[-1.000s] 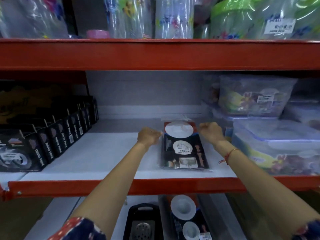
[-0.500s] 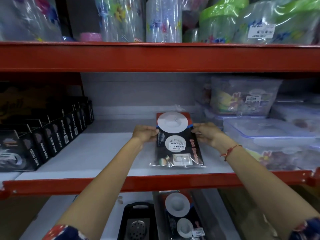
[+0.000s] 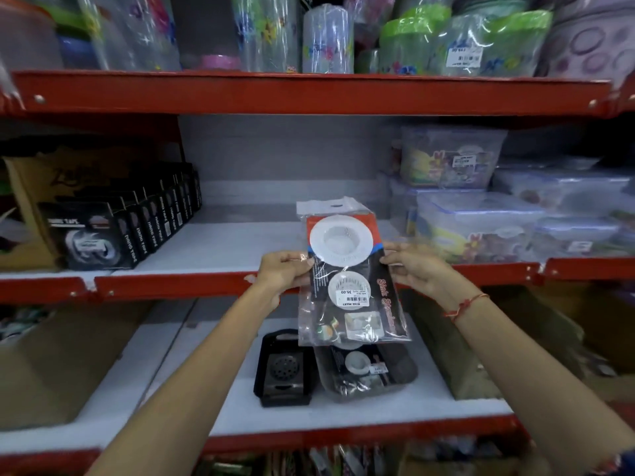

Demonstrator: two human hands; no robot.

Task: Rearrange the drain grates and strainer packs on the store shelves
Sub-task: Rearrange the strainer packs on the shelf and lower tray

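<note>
tape boxes (image 3: 137, 225) in a row on middle shelf (image 3: 220, 249), left | left hand (image 3: 283, 274) pinches left edge of strainer pack (image 3: 348, 280) | pack upright in the air before the shelf edge | right hand (image 3: 414, 269) grips its right edge | grate (image 3: 283, 369) and second pack (image 3: 366, 369) lie on lower shelf (image 3: 343, 413) | containers (image 3: 481, 221) at right

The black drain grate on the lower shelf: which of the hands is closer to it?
Left. The left hand grips the strainer pack almost directly above the black drain grate; the right hand holds the pack's far edge, farther right.
</note>
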